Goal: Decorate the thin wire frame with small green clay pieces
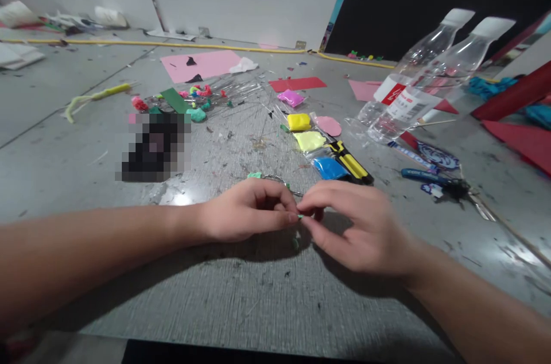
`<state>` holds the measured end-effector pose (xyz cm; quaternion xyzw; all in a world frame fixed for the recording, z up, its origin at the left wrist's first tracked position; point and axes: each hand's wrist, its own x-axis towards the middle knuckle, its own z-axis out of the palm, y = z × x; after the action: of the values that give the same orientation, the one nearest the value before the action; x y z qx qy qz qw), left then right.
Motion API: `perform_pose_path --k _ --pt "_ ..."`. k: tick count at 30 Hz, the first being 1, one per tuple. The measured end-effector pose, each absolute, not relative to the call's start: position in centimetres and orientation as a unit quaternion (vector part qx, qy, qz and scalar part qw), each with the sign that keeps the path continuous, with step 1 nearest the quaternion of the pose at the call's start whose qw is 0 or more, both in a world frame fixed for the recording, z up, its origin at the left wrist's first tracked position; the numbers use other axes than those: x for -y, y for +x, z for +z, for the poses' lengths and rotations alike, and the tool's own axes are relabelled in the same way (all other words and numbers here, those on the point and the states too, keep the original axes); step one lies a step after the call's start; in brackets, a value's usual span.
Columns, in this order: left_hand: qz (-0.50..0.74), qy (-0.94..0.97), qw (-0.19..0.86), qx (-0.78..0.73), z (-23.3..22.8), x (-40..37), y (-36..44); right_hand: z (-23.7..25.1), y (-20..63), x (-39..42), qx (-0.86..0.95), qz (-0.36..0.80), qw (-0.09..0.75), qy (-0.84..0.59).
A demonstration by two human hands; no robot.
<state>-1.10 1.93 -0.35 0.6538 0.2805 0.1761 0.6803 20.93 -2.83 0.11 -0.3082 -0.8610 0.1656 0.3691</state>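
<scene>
Forearms point(107, 255), lower left and right | left hand point(243, 212), right hand point(365, 226) pinched on green bit point(300, 217), centre | likely light, soft; hold edges gently

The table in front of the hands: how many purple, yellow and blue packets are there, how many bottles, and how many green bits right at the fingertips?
Purple packet: 1
Yellow packets: 2, one paler
Blue packet: 1
Bottles: 2
Green bit at the fingertips: 1
Total: 7
</scene>
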Motion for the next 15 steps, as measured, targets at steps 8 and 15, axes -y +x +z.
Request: perform_pose_path --k 8,15 --pt "0.153 0.657 0.671 -0.308 -0.03 -1.98 -1.14 -0.44 20.82 2.76 0.867 0.117 0.376 -0.305" --pt "0.18 0.653 0.676 -0.292 -0.19 -2.0 -1.33 -0.16 20.99 3.2 0.871 0.128 0.366 -0.302"
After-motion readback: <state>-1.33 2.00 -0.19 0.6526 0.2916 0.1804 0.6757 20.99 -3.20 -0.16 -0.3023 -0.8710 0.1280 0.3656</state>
